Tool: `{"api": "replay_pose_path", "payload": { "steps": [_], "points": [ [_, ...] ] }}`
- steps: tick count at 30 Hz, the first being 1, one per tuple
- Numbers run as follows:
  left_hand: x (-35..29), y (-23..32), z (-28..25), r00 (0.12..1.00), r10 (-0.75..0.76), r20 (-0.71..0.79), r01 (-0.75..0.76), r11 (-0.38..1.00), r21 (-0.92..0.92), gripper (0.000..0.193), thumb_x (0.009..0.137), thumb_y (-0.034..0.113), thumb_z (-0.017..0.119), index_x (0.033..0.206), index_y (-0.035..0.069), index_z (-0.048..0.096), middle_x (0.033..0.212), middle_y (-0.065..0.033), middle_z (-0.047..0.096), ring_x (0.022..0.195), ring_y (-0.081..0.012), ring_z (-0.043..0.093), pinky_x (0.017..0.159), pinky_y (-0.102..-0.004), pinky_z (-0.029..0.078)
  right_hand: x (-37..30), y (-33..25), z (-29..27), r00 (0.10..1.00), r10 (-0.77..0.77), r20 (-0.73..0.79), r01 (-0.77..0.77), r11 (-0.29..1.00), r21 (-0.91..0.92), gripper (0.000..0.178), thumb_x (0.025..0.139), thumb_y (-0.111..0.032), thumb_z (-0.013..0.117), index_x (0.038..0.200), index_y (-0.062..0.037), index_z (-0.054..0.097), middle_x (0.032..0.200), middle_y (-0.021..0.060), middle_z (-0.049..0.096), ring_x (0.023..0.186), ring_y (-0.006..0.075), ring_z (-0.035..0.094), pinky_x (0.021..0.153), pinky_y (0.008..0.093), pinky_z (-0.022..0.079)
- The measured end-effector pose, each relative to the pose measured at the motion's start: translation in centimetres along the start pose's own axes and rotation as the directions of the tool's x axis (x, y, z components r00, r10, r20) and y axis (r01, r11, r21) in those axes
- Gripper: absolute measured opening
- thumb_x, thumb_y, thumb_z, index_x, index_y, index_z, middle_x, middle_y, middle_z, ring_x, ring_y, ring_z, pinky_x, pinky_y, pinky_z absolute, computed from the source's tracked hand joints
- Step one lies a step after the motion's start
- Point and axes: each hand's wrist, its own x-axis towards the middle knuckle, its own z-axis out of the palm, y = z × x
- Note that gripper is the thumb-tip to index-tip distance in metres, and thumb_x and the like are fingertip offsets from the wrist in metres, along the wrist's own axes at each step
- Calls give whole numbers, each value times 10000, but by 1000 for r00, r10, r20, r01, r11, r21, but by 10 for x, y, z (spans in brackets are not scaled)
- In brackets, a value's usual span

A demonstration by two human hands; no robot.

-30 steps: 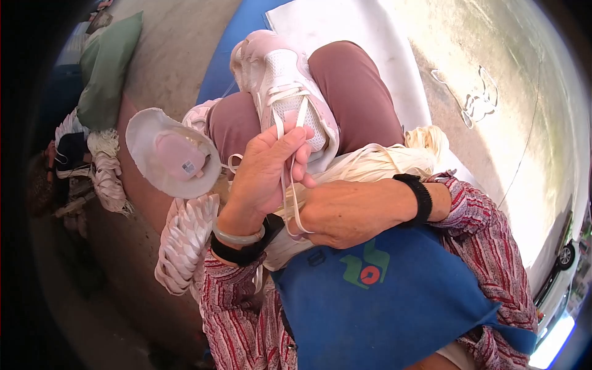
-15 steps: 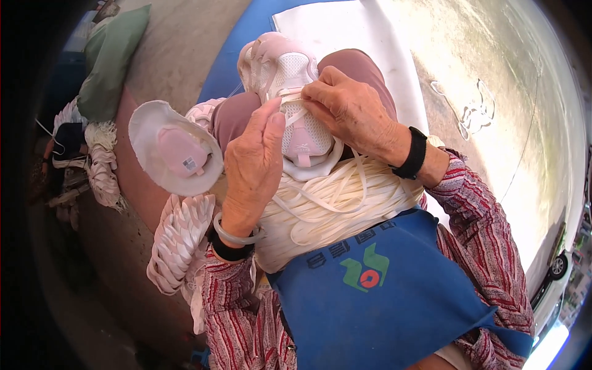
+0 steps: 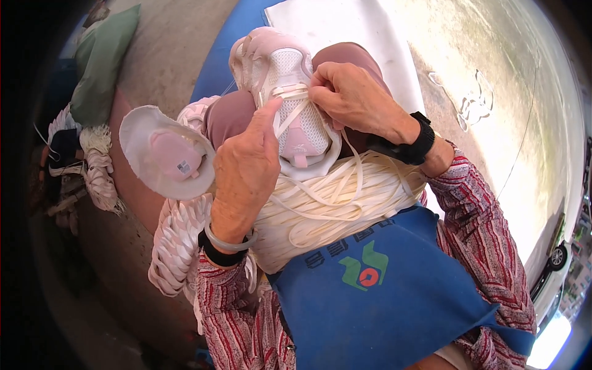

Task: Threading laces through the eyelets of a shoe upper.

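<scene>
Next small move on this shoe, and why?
Probably draw the slanting lace snug with the right hand: the strand runs across the tongue up toward that hand, whose bent fingers are at the right side of the shoe, while the left hand is at its left side. What the right fingertips pinch is hidden.

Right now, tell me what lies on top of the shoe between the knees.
White lace crosses the shoe, with the left hand and right hand at the lacing. The right hand covers part of the shoe's edge; whatever is beneath the shoe cannot be seen.
</scene>
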Motion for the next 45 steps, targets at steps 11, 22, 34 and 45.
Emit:
{"api": "replay_pose_path", "payload": {
  "steps": [11,22,34,45],
  "points": [
    [23,3,7,965,194,-176,-170,975,140,152,885,85,630,1036,67,634,837,-130,653,721,-331,658,602,-409,513,-6,15,15,951,-214,-221,210,977,-40,136,939,-123,604,937,12,608,708,84,625,597,151,598,560,299,483],
    [24,-1,21,949,226,-219,-219,974,54,98,893,48,616,970,43,556,815,-159,635,706,-371,646,577,-440,500,-12,12,20,904,-336,-263,287,935,-209,112,897,-95,640,958,-8,605,810,136,594,708,303,612,644,362,494],
    [18,-8,25,964,144,-224,-162,985,-62,154,858,10,646,990,44,575,826,-151,659,675,-336,660,589,-397,513,6,10,3,984,-154,-87,149,987,-55,177,792,-40,480,857,55,616,730,260,633,674,420,634,651,453,517],
    [-8,-6,7,996,54,-65,-65,983,-171,216,857,38,695,1063,46,627,908,-128,664,744,-299,653,608,-344,500,-15,15,9,946,-240,-217,233,971,-58,120,918,-94,629,916,26,637,738,94,621,570,143,623,541,287,498]
  ]
}}
